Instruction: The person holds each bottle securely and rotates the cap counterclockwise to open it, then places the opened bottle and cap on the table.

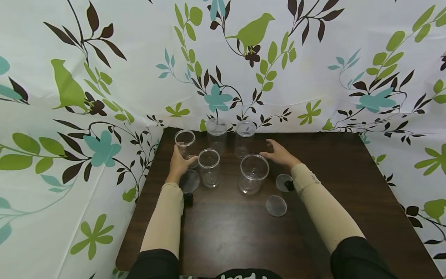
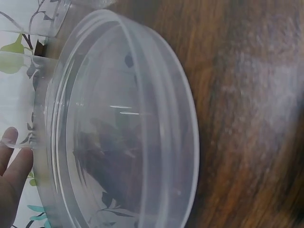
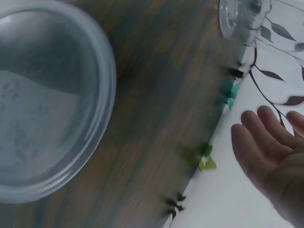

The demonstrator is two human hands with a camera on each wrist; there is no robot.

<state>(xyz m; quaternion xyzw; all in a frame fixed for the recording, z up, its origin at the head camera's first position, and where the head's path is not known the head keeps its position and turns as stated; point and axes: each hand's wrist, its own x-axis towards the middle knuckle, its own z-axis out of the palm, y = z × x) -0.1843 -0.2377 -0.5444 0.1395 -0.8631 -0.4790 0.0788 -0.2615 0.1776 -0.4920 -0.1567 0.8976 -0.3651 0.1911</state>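
Observation:
My left hand (image 1: 179,164) is around a clear plastic jar (image 1: 186,138) at the back left, thumb across its near side. In the left wrist view, fingers (image 2: 19,171) touch the see-through wall. Beneath that wrist lies a clear round lid (image 1: 189,181), large in the left wrist view. My right hand (image 1: 280,154) is held with bent, spread fingers and nothing in it, right of a wide clear jar (image 1: 251,184). A narrower clear jar (image 1: 210,176) stands between the hands. By the right wrist lies a second lid (image 1: 283,181), with a third lid (image 1: 276,205) nearer.
Two tall clear jars, a left one (image 1: 216,135) and a right one (image 1: 244,138), stand at the back, their tops whitish. The dark wooden table (image 1: 237,240) meets a patterned cloth (image 1: 139,77) behind and at the sides.

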